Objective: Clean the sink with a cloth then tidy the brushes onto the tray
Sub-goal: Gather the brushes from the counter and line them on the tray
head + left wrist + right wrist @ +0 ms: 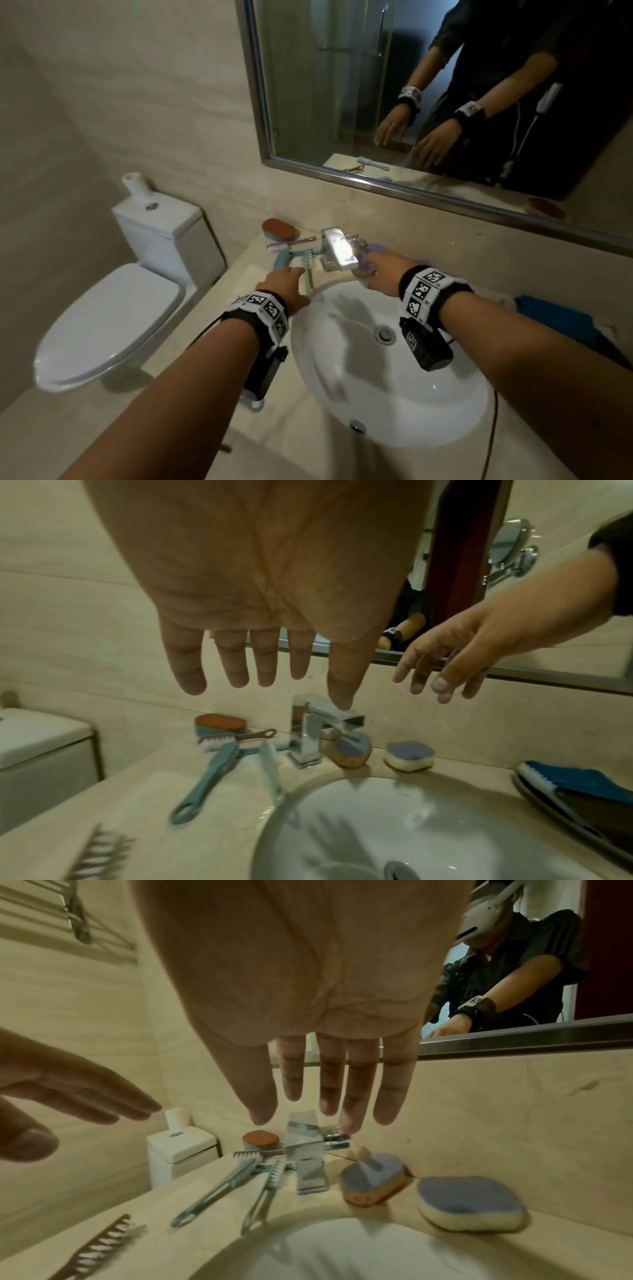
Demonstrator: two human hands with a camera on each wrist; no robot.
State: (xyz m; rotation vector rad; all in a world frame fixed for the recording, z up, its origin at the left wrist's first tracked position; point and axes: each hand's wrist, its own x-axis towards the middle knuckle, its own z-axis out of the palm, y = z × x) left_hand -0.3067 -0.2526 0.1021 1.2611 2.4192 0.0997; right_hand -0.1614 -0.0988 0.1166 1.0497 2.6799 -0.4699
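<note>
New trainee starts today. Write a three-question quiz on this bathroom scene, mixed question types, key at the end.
1. True or false: the left hand grips a teal long-handled brush.
2. Which lies right of the chrome square faucet? A) the two purple-topped sponges B) the brown-topped oval scrub brush C) the white toilet
3. Fill in: the blue cloth lies on the ____ side of the white round sink.

Key: 1 false, both hands, the right hand too, are held flat with straight fingers and empty; 2 A; 3 right.
</note>
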